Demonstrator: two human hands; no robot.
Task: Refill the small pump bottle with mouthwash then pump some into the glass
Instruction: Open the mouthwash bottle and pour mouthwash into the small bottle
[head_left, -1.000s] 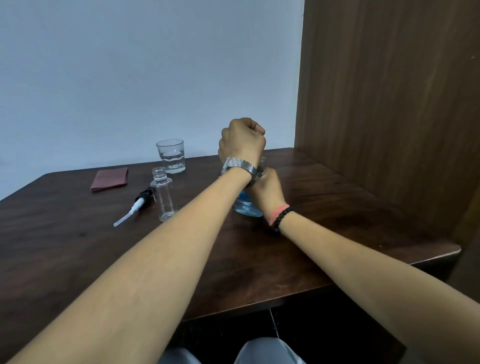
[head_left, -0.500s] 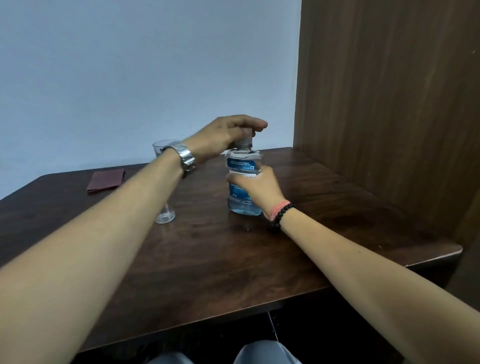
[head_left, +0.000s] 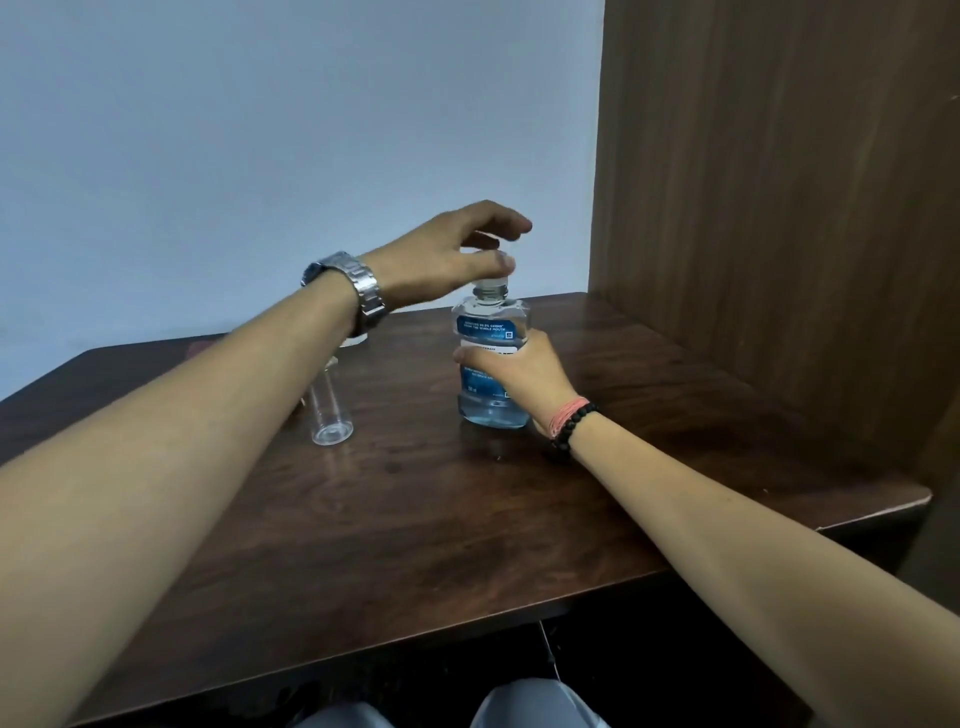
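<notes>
We hold a mouthwash bottle (head_left: 491, 358) upright on a dark wooden table (head_left: 467, 519) in a plain room.

Our right hand (head_left: 519, 376) wraps around the bottle's middle, fingers curled over the blue label, keeping it standing near the table's far side. Our left hand (head_left: 452, 257), with a metal watch (head_left: 348, 291) on its wrist, reaches across and pinches the cap (head_left: 491, 257) at the bottle's neck. The small clear pump bottle (head_left: 330, 410) stands to the left, partly hidden behind our left forearm, well apart from the mouthwash. The tabletop is glossy dark brown with visible grain. Behind it is a bare pale blue-grey wall (head_left: 260, 130); a tall brown wood panel (head_left: 779, 208) closes off the right side. Our knees show below the near edge.
</notes>
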